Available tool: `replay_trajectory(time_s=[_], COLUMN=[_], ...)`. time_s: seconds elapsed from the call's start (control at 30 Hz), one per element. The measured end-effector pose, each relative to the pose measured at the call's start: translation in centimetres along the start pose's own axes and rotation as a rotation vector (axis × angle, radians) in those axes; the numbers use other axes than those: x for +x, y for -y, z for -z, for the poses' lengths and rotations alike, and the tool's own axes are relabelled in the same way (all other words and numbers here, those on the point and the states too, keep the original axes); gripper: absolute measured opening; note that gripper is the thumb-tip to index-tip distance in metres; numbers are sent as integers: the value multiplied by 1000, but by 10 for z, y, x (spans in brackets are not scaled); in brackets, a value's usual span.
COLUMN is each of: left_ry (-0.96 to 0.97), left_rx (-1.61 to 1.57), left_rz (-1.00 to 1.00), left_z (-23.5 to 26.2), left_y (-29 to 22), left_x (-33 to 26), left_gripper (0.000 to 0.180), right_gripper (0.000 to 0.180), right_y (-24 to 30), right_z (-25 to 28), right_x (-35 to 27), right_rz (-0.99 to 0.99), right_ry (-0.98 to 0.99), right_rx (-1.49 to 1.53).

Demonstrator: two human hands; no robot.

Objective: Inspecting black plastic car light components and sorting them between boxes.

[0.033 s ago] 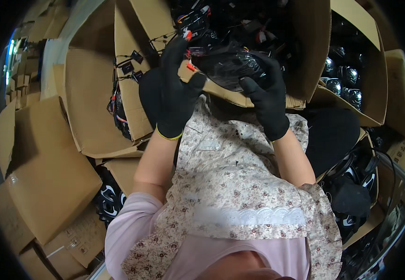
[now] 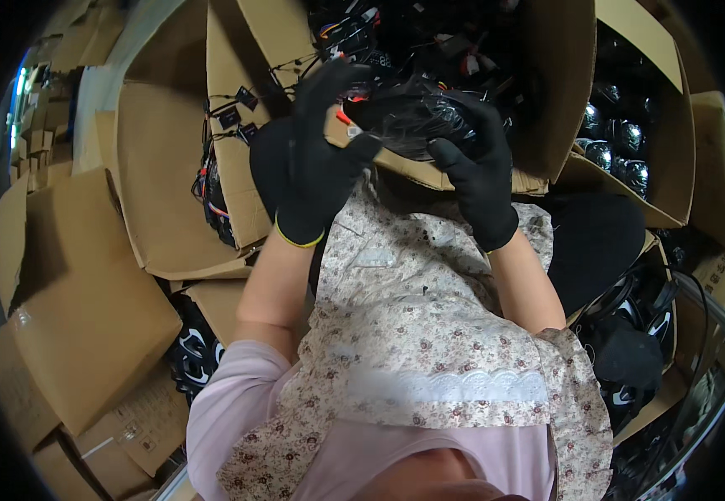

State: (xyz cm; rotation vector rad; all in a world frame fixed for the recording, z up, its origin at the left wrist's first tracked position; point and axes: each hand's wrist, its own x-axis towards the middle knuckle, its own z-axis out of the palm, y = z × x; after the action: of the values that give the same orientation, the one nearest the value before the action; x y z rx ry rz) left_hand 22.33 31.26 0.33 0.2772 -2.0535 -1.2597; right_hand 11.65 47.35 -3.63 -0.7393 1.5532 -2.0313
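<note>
My left hand (image 2: pixel 316 163), in a black glove with a yellow cuff edge, is raised over the near edge of an open cardboard box (image 2: pixel 408 167). Its thumb and fingers are spread apart with nothing seen between them. Small red-tipped pieces (image 2: pixel 343 117) show just beside its thumb. My right hand (image 2: pixel 481 171), also black-gloved, curls its thumb and fingers round the right end of a dark bundle in shiny clear plastic (image 2: pixel 417 121). What the wrapping contains is too dark to tell. Under both hands lies a flowered apron (image 2: pixel 421 309).
Inside the box is a dark heap of wired parts (image 2: pixel 463 58). Small black tags on cables (image 2: pixel 237 113) hang over its left flap. A carton of plastic-wrapped black items (image 2: pixel 621 138) stands at right. Folded cardboard (image 2: pixel 87 301) leans at left, and black-and-white helmet-like pieces (image 2: pixel 194 355) lie beside it.
The fingers of my left hand have bent over to the right, and the red piece near their tips is now covered. My right hand and the wrapped bundle stay nearly still.
</note>
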Motion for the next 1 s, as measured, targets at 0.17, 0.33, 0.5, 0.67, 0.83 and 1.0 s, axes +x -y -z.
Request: replay_trajectory(time_s=[0.17,0.33,0.5,0.67,0.83,1.0], left_ry=[301,120,184,396,427,421], left_rx=[116,-167,-51,-251,-266,-205], left_rz=[-2,157,40,88,27,-136], left_z=[3,-15,-5,7,12,17], left_y=[-14,-6,1,1,5,10], left_x=[13,-9,-2,5,2,-1], left_gripper=[42,41,45,52,52,45], right_gripper=[44,31,36,44,44,35], right_y=[5,9,-1,-1,4,12], right_z=[-9,-16,-6,-1,-2,-5], right_x=[0,-4,-2,0,-3,1], right_rz=[92,40,187,614,743,841], right_ry=[-73,-136,-126,-29,-32,-13], right_rx=[17,-15,-101,-491,-600,-622])
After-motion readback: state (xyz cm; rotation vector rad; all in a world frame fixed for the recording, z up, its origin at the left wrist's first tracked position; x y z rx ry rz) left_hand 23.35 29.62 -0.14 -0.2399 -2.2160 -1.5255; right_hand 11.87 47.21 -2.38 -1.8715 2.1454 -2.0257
